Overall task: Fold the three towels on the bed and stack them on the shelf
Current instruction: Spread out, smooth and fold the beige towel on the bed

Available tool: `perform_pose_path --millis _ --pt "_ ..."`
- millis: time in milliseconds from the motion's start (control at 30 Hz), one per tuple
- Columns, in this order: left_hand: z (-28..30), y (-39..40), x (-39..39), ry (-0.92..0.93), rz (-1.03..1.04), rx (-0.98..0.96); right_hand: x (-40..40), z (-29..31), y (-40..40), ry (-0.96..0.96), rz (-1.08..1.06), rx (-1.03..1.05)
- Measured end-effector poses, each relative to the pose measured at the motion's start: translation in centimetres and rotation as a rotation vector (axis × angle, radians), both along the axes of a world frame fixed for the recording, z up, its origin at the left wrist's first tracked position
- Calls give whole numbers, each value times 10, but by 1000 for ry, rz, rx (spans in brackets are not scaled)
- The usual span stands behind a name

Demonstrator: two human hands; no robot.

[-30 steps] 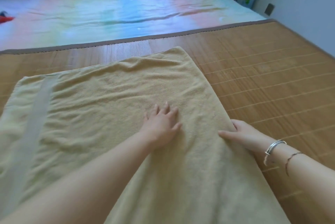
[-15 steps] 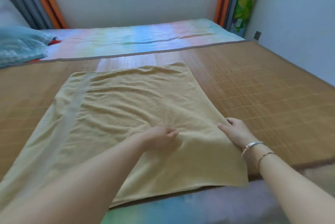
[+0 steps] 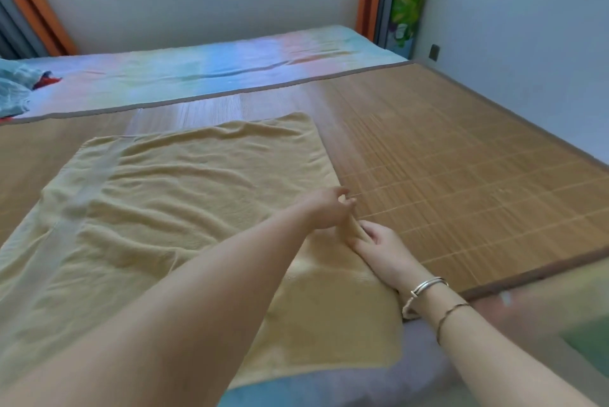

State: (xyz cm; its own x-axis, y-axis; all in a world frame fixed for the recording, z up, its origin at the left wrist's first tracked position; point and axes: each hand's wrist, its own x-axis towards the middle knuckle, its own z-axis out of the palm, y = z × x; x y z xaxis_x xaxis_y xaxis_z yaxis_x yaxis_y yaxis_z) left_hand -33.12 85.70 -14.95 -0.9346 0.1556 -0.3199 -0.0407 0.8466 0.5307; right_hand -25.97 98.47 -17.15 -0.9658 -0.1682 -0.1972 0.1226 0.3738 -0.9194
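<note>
One yellow towel [image 3: 184,196] lies spread and wrinkled on the bamboo mat [image 3: 461,176] that covers the bed. A pale stripe runs along the towel's left side. My left hand [image 3: 324,209] reaches across to the towel's right edge and pinches it with curled fingers. Just below it, my right hand [image 3: 379,243], with bracelets on the wrist, grips the same edge, and a short ridge of cloth is raised between the two hands. No other towel and no shelf are in view.
Beyond the mat lies a pastel striped sheet [image 3: 204,74], with a blue bundle of cloth [image 3: 14,90] at the far left. A window and wall stand behind the bed, and another wall runs along the right. The bed's near edge [image 3: 329,387] is close to me.
My left hand has slid from the middle of the towel to its right edge and curled onto it. The right hand now lifts that edge a little.
</note>
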Motion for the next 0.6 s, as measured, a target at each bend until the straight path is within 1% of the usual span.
perform_pose_path --millis 133,200,267,367,433,600 --pt "5 4 -24 -178 37 -18 -1 8 -1 -19 69 -76" --pt "8 -5 -34 -200 59 5 -4 13 -5 -26 105 -101" --pt "14 -20 -39 -179 139 109 -7 19 -14 -26 138 -121" --pt "33 -59 -36 -60 271 239 -11 35 -42 -39 176 -158" --pt "46 -98 -32 -14 309 293 -11 48 -70 -46 229 -176" --pt "80 -199 0 56 375 399 0 78 -158 -46 381 -138"
